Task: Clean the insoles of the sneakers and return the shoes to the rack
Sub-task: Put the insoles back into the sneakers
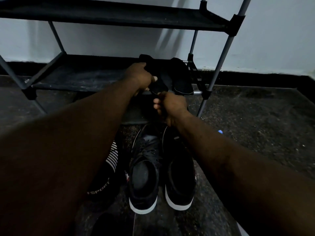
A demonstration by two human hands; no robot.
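Two black sneakers with white soles stand side by side on the floor, the left sneaker (144,172) and the right sneaker (180,169), toes toward the rack. On the rack's lower shelf (81,77) lie two dark insoles. My right hand (172,106) pinches the near end of the left insole (160,85) at the shelf's front edge. My left hand (141,75) grips a black cloth (146,59) against that insole. The second insole (182,79) lies free just to the right.
A black shoe rack with grey poles (221,53) stands against a pale wall; its upper shelf (119,16) hangs overhead. A striped black sock marked SPORT (109,169) lies left of the sneakers. A small blue object (220,132) sits on the dark speckled floor.
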